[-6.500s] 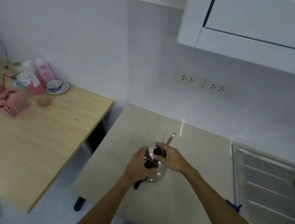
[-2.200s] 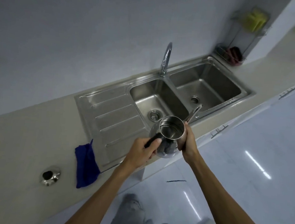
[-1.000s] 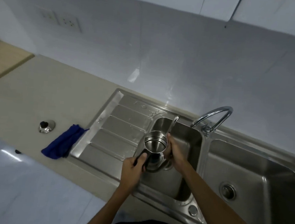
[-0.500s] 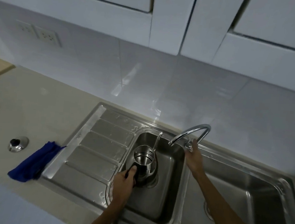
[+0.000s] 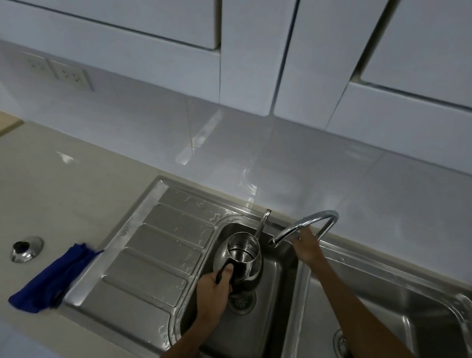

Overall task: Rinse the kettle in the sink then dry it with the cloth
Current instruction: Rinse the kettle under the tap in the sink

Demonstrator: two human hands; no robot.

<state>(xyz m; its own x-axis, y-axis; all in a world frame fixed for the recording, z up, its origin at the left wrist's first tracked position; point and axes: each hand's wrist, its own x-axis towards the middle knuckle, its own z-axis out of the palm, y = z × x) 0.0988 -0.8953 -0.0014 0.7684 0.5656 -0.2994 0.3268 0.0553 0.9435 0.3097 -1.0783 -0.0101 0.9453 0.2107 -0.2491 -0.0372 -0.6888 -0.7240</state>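
Note:
A shiny steel kettle [image 5: 241, 257] with no lid and a thin curved spout hangs upright over the left basin of the steel sink [image 5: 273, 337]. My left hand [image 5: 214, 293] grips its black handle. My right hand [image 5: 307, 248] is at the base of the curved tap [image 5: 304, 223], behind its arch; its fingers are hidden, so whether it grips the tap is unclear. No water is visible at the tap mouth, which sits just right of the kettle. A blue cloth [image 5: 52, 277] lies crumpled on the counter at the drainboard's left edge.
The kettle lid [image 5: 27, 248] with a black knob lies on the beige counter left of the cloth. The ribbed drainboard [image 5: 161, 257] is wet. A second basin [image 5: 404, 319] is to the right. White wall cabinets hang above, and wall sockets [image 5: 58, 73] are at far left.
My right hand let go of the kettle and moved to the tap. My left hand alone now holds the kettle lower over the left basin's drain.

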